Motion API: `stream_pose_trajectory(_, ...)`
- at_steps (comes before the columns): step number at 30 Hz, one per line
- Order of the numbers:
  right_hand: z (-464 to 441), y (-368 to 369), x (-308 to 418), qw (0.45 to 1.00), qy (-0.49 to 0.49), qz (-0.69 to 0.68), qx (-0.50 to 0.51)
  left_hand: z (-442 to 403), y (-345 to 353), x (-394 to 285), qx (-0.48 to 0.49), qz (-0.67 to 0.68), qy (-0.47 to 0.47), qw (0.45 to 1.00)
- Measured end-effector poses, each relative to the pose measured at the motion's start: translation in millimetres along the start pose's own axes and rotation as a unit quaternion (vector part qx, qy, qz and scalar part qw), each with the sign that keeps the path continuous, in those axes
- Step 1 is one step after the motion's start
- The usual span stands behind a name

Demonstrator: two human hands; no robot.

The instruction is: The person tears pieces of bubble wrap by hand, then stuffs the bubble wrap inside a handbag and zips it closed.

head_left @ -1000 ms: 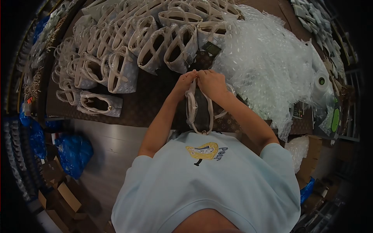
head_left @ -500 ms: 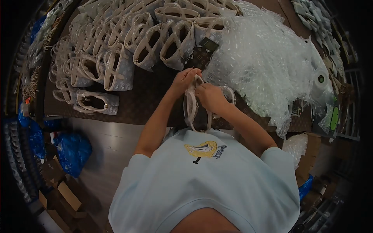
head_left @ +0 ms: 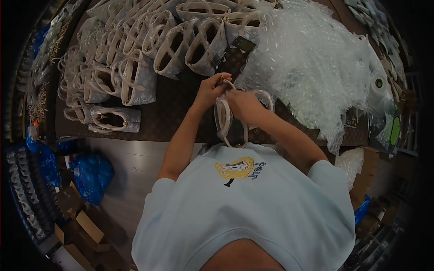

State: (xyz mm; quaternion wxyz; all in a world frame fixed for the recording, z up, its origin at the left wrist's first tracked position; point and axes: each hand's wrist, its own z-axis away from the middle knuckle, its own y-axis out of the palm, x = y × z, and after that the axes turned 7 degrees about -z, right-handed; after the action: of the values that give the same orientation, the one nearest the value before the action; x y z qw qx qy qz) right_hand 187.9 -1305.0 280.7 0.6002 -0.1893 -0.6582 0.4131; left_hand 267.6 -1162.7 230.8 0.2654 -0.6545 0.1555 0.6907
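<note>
A bag (head_left: 237, 131) with pale trim and a dark opening stands at the table's near edge, against my shirt. My left hand (head_left: 212, 92) pinches the bag's far rim, where a small metal piece shows at the fingertips. Beside it on the right, my right hand (head_left: 246, 106) is curled over the rim; its fingertips are hidden, and what they hold cannot be made out. One pale handle (head_left: 223, 116) rises on the left of the opening, and another loop (head_left: 270, 100) sticks out to the right.
Several wrapped bags (head_left: 139, 81) stand in rows at the left and back. Clear plastic wrapping (head_left: 312, 67) is heaped at the right, beside a plastic roll (head_left: 376, 92). A dark card (head_left: 243, 44) lies at the back. Blue sacks (head_left: 92, 176) and open cartons (head_left: 90, 226) are on the floor.
My left hand has risen slightly and moved left with the rim. My right hand has drawn back from it towards me, so the two hands are now farther apart.
</note>
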Motion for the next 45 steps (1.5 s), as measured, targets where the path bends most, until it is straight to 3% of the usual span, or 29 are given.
stream_pose_trajectory(1,14,-3,18,0.996,0.005,0.042,0.073,0,-1,0,-0.022,-0.020,0.011,0.999)
stream_pose_trajectory(3,51,11,22,0.982,-0.111,-0.021,0.151,-1,-8,11,-0.019,0.016,0.009,1.000)
stream_pose_trajectory(6,76,5,30,0.976,-0.074,-0.077,0.190,-1,1,5,-0.003,0.029,0.005,1.000)
stream_pose_trajectory(10,81,12,26,0.987,-0.056,-0.068,0.132,-3,6,-6,0.020,0.006,-0.007,1.000)
stream_pose_trajectory(12,81,11,22,0.988,-0.110,-0.081,0.068,-3,4,-11,0.025,0.014,-0.018,0.999)
stream_pose_trajectory(14,79,10,20,0.986,-0.108,-0.082,0.100,-2,1,-11,0.026,0.016,-0.026,0.999)
stream_pose_trajectory(16,77,8,18,0.982,-0.110,-0.079,0.131,-5,6,-4,-0.010,-0.086,0.015,0.996)
stream_pose_trajectory(22,77,7,20,0.974,-0.168,-0.062,0.139,-7,15,8,-0.047,-0.034,0.006,0.998)
stream_pose_trajectory(24,77,1,22,0.985,-0.106,-0.088,0.102,-7,13,13,-0.067,-0.044,0.023,0.997)
stream_pose_trajectory(25,78,-5,25,0.982,-0.127,-0.083,0.110,-2,4,9,-0.055,-0.113,-0.007,0.992)
stream_pose_trajectory(26,80,-14,28,0.982,-0.098,-0.154,0.045,7,0,2,-0.075,-0.114,-0.004,0.991)
stream_pose_trajectory(27,83,-21,26,0.972,-0.067,-0.222,-0.020,19,1,-5,-0.097,-0.028,-0.044,0.994)
stream_pose_trajectory(28,92,-22,9,0.973,-0.079,-0.217,-0.014,31,3,-10,-0.113,0.059,-0.081,0.989)
stream_pose_trajectory(30,98,-15,-32,0.892,0.085,-0.394,-0.205,63,-3,-14,-0.100,0.060,-0.076,0.990)
stream_pose_trajectory(31,88,-14,-31,0.894,0.076,-0.393,-0.202,75,3,-23,-0.108,0.059,-0.071,0.990)
stream_pose_trajectory(32,80,-10,-25,0.858,0.135,-0.441,-0.225,91,13,-37,-0.115,-0.202,-0.076,0.970)
stream_pose_trajectory(33,74,-7,-23,0.816,0.196,-0.486,-0.244,104,23,-45,-0.113,-0.449,-0.084,0.882)
stream_pose_trajectory(34,75,9,-44,0.841,0.232,-0.477,-0.108,109,34,-45,-0.124,-0.448,-0.090,0.881)
stream_pose_trajectory(36,70,55,-58,0.856,0.051,-0.513,-0.024,113,54,-45,-0.140,-0.444,-0.174,0.868)
stream_pose_trajectory(37,66,56,-48,0.858,0.046,-0.511,-0.013,120,59,-35,-0.151,-0.441,-0.179,0.866)
stream_pose_trajectory(38,60,55,-35,0.844,0.064,-0.533,-0.017,127,60,-18,-0.146,-0.219,-0.158,0.952)
stream_pose_trajectory(39,54,54,-23,0.828,0.083,-0.554,-0.021,133,58,-9,-0.132,0.014,-0.122,0.983)
stream_pose_trajectory(41,47,55,-10,0.810,0.100,-0.578,-0.015,147,54,-25,-0.125,0.007,-0.126,0.984)
stream_pose_trajectory(43,43,63,2,0.864,0.102,-0.493,0.012,163,45,-20,-0.111,-0.003,-0.135,0.985)
stream_pose_trajectory(45,35,57,28,0.886,0.110,-0.448,0.045,171,33,11,-0.253,-0.109,-0.136,0.952)
